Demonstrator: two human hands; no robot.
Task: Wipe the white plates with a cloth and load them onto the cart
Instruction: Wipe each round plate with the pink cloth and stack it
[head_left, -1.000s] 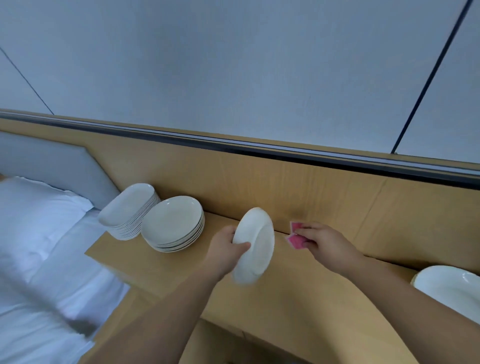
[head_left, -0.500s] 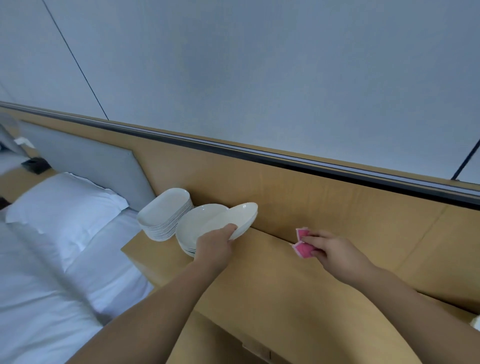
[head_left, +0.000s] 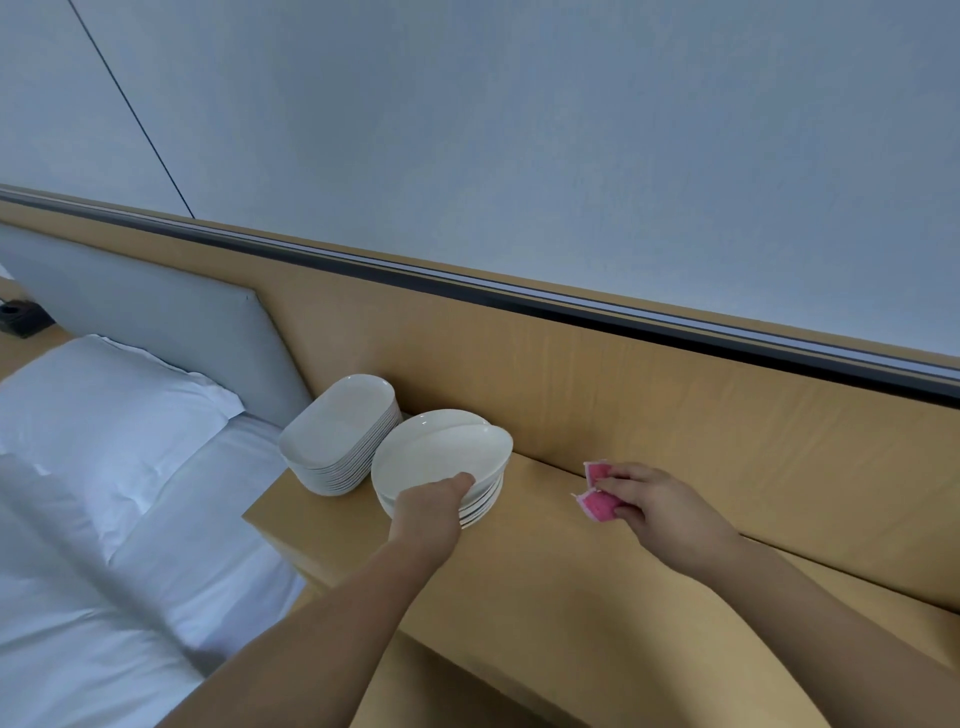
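Note:
My left hand (head_left: 432, 506) grips the near rim of a white round plate (head_left: 441, 454), which lies slightly tilted on top of a stack of round white plates (head_left: 480, 506) on the wooden ledge (head_left: 545, 587). A second stack of white oblong plates (head_left: 337, 434) stands just left of it, touching the wall panel side. My right hand (head_left: 657, 506) hovers over the ledge to the right and pinches a folded pink cloth (head_left: 600, 499). No cart is in view.
A bed with a white pillow (head_left: 104, 415) and white sheets lies left of and below the ledge. A grey padded headboard (head_left: 156, 322) and a wooden wall panel (head_left: 649, 395) rise behind. A dark small object (head_left: 18, 317) sits at the far left.
My left hand has carried the plate leftward from upright in front of me and lowered it onto the round stack. My right hand has kept hold of the pink cloth. The view has swung left.

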